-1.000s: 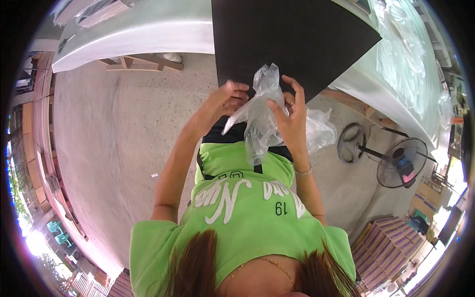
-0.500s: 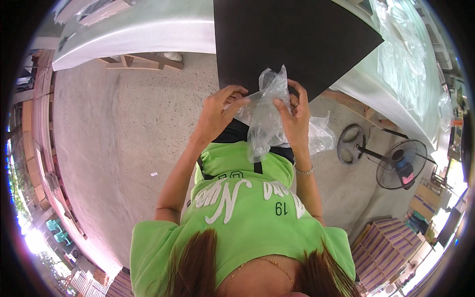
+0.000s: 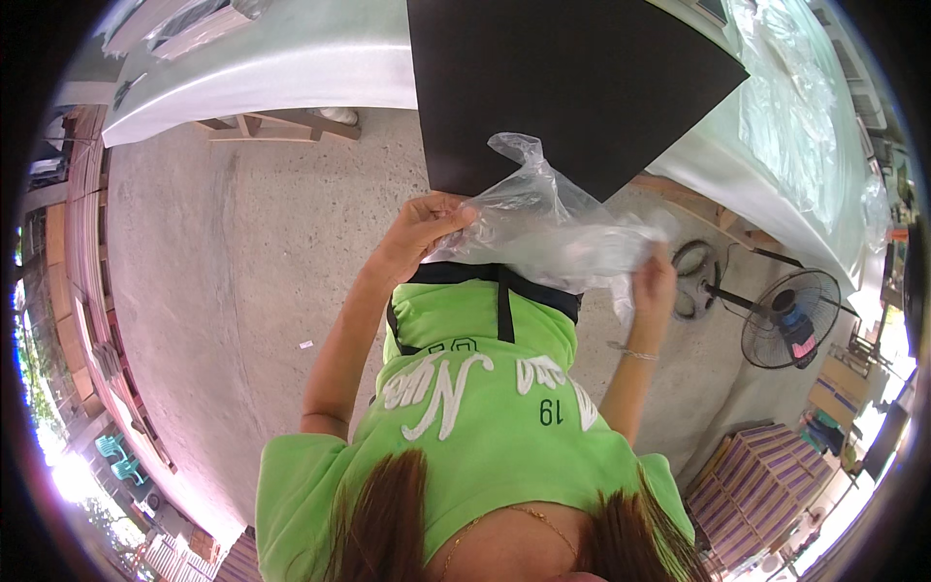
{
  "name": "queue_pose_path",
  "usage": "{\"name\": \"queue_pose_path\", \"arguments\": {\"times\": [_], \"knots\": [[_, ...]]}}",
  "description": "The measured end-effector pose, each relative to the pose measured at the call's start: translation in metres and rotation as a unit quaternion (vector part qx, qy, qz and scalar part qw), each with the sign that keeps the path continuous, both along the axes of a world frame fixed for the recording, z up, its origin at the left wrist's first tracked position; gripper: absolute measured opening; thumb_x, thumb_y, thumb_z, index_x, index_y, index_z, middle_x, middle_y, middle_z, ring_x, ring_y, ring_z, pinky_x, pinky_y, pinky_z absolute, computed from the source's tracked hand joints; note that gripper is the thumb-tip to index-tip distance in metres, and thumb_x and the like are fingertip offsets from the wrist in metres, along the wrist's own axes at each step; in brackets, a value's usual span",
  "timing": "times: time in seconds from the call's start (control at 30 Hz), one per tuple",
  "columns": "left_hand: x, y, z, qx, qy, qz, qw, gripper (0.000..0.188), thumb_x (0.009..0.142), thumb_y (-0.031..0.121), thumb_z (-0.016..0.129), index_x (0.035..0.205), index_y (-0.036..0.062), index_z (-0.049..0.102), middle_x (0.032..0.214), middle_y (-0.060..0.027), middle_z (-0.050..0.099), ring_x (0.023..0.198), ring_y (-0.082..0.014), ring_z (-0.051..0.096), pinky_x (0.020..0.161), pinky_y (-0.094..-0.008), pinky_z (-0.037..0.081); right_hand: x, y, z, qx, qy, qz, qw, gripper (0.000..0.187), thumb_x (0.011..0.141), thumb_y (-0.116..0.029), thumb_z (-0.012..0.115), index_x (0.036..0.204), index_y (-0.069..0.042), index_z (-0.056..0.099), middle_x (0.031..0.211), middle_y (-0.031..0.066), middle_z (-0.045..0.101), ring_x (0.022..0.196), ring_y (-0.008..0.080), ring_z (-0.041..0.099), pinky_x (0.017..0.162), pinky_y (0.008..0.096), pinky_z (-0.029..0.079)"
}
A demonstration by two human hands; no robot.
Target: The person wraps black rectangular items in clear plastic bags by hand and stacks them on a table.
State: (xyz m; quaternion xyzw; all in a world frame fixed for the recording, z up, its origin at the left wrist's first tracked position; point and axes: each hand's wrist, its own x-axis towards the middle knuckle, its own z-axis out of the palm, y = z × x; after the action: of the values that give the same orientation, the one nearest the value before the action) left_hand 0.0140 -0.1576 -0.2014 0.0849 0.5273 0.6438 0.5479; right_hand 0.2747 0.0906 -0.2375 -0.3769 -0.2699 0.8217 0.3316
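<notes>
Two hands (image 3: 412, 233) (image 3: 657, 286) seemingly spread plastic (image 3: 553, 228) near board's edge (image 3: 461, 181).

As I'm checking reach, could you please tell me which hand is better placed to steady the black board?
Probably the left hand: it pinches the clear plastic near the black board, while the right hand is blurred and appears farther from it.

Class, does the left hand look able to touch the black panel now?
Probably yes: the left hand appears close to the near edge of the black panel, though it holds the clear plastic.
</notes>
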Motion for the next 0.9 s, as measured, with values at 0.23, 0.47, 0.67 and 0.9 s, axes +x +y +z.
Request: {"name": "queue_pose_path", "arguments": {"times": [0.23, 0.47, 0.67, 0.9], "knots": [[0.012, 0.011, 0.031, 0.027, -0.16, 0.01, 0.987, 0.022, 0.084, 0.021, 0.065, 0.096, 0.0022, 0.062, 0.083, -0.0032, 0.065, 0.069, -0.0069, 0.06, 0.06, -0.0195, 0.049, 0.088, 0.051, 0.059, 0.183, 0.031, -0.161, 0.969, 0.023, 0.092, -0.027, 0.053, 0.093, -0.004, 0.057, 0.076, 0.0003, 0.053, 0.061, 0.0104, 0.048, 0.052, 0.0238, 0.039], [0.021, 0.021, 0.036, 0.065, -0.065, -0.043, 0.995, 0.018, 0.081, 0.018, 0.069, 0.089, 0.0034, 0.061, 0.08, -0.0027, 0.064, 0.069, -0.0078, 0.06, 0.059, -0.0209, 0.048, -0.029, -0.019, 0.1, 0.529, -0.309, 0.136, 0.779, 0.02, 0.074, -0.017, 0.071, 0.084, -0.006, 0.058, 0.072, 0.0, 0.05, 0.059, 0.0097, 0.046, 0.052, 0.0242, 0.035], [0.028, 0.032, 0.048, 0.1, -0.014, -0.082, 0.992, 0.026, 0.076, 0.016, 0.074, 0.09, -0.0001, 0.06, 0.08, -0.0031, 0.062, 0.071, -0.008, 0.057, 0.061, -0.0215, 0.045, -0.104, -0.085, 0.154, 0.663, -0.187, 0.28, 0.669, 0.027, 0.065, -0.012, 0.075, 0.087, -0.011, 0.06, 0.087, 0.0036, 0.059, 0.066, 0.0183, 0.059, 0.052, 0.0289, 0.045], [0.036, 0.032, 0.052, 0.106, -0.049, -0.1, 0.988, 0.027, 0.076, 0.02, 0.075, 0.089, 0.0043, 0.057, 0.082, 0.0, 0.059, 0.076, -0.0058, 0.055, 0.067, -0.0215, 0.043, -0.11, -0.072, 0.141, 0.629, -0.09, 0.378, 0.673, 0.018, 0.07, -0.005, 0.069, 0.085, -0.01, 0.06, 0.101, 0.0037, 0.061, 0.082, 0.0218, 0.063, 0.06, 0.033, 0.052]]}}
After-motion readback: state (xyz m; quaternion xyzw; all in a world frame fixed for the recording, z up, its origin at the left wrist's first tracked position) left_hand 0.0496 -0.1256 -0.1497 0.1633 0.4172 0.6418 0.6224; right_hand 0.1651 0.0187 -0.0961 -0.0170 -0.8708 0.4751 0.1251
